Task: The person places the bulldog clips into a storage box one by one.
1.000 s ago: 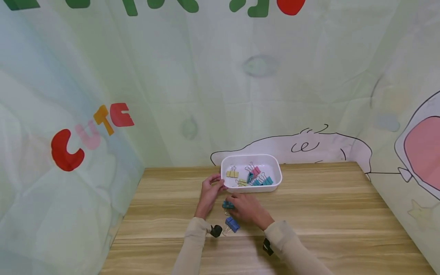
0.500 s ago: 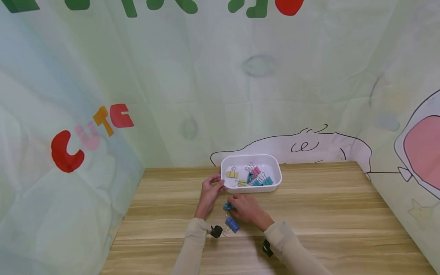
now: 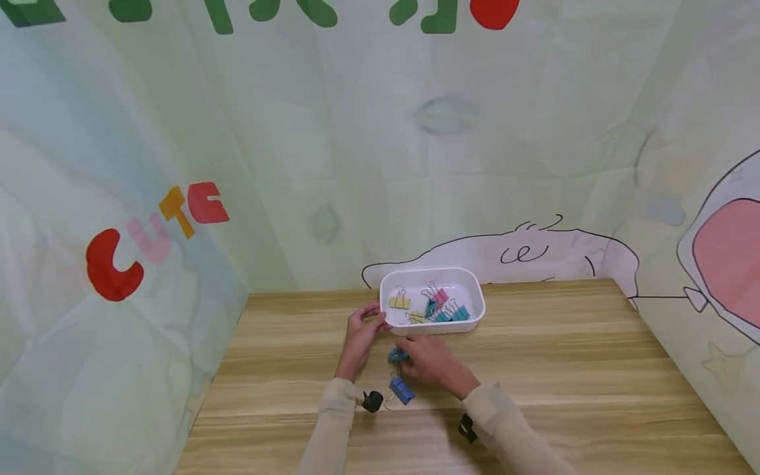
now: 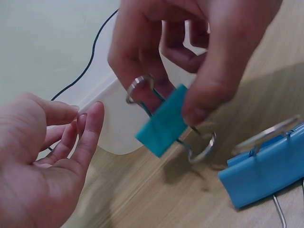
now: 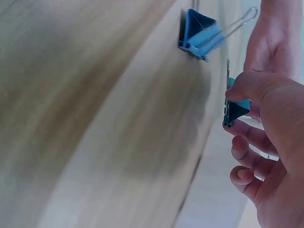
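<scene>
Between thumb and fingers, my right hand [image 3: 436,361] pinches a teal binder clip [image 4: 164,124], its two wire handles sticking out to either side in the left wrist view. The clip is held low over the table, in front of a white plastic tray [image 3: 439,328]. My left hand [image 3: 360,333] grips the tray's left front corner, thumb and fingertips at the rim. Nearer to me on the wood lies a blue binder clip [image 3: 402,390], seen large in the left wrist view at the lower right.
Inside the tray are several binder clips: a yellow clip [image 3: 400,303] at the left, a pink clip [image 3: 440,297], and teal clips [image 3: 460,313] at the right. A printed cloth backdrop [image 3: 332,165] stands behind and beside the wooden table [image 3: 564,369].
My right hand has shifted slightly right with the teal clip, and the clip has turned a little in its fingers. The left hand and the tray keep their places.
</scene>
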Demonstrator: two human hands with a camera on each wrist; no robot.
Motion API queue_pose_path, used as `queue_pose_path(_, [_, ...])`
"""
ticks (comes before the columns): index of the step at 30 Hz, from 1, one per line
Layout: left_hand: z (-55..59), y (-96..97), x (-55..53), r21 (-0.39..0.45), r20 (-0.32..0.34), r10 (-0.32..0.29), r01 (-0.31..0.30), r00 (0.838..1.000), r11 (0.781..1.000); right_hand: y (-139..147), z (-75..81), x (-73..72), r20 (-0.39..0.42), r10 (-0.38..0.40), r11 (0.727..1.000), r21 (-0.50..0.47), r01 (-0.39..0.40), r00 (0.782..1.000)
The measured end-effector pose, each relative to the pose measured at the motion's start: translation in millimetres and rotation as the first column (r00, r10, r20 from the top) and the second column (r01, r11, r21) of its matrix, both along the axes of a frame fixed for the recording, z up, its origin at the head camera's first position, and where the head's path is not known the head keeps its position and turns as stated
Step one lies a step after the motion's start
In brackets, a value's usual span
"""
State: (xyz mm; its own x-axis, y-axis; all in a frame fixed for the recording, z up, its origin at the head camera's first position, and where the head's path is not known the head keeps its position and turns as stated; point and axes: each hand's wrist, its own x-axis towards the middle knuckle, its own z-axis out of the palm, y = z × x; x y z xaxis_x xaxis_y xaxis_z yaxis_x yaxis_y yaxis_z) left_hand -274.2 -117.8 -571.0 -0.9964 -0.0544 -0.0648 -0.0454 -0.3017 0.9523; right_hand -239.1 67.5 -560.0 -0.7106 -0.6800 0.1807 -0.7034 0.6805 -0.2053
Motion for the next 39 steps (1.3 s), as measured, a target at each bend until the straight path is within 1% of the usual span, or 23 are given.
queue_pose_path(1, [0.1, 0.1, -0.5, -0.003, 0.008, 0.003, -0.003, 1.0, 1.0, 0, 2.4, -0.2, -0.002, -0.001, 1.0, 0.004, 0.001, 1.0])
queue_pose_path(4, [-0.3, 0.0, -0.9, 0.001, 0.005, 0.001, -0.001, 1.0, 1.0, 1, 12.0, -1.2, -0.008, -0.002, 1.0, 0.019, 0.002, 1.0])
queue_pose_path(12, [-0.2, -0.7, -0.3, 0.0, 0.004, -0.004, 0.004, 1.0, 1.0, 4, 47.1, -6.2, -0.069, -0.038, 0.998, 0.039, 0.041, 0.997])
queue_pose_path(16, [0.3, -0.8, 0.2, -0.005, 0.005, -0.004, 0.004, 1.0, 1.0, 7, 63.6, -12.6, -0.101, -0.062, 0.998, 0.027, 0.065, 0.993])
queue_pose_path(20, [0.1, -0.9, 0.9, -0.013, 0.0, -0.009, 0.009, 1.0, 1.0, 13, 75.8, -23.1, -0.13, -0.085, 0.996, 0.022, 0.088, 0.988])
queue_pose_path(24, [-0.7, -0.8, 1.0, -0.014, -0.005, -0.013, 0.013, 1.0, 1.0, 20, 85.7, -34.4, -0.16, -0.108, 0.993, 0.036, 0.115, 0.981])
queue_pose_path(30, [1.3, -0.6, 1.2, -0.007, 0.013, -0.006, 0.007, 1.0, 1.0, 27, 99.1, -46.9, -0.144, -0.125, 0.992, 0.014, 0.128, 0.982])
queue_pose_path(34, [2.8, -0.4, 1.5, -0.005, 0.018, -0.008, 0.009, 1.0, 1.0, 28, 106.1, -51.4, -0.149, -0.13, 0.991, 0.013, 0.134, 0.98])
queue_pose_path(39, [2.6, -0.1, 1.6, -0.01, 0.027, -0.012, 0.012, 1.0, 1.0, 28, 111.3, -53.9, -0.138, -0.138, 0.99, 0.007, 0.14, 0.981])
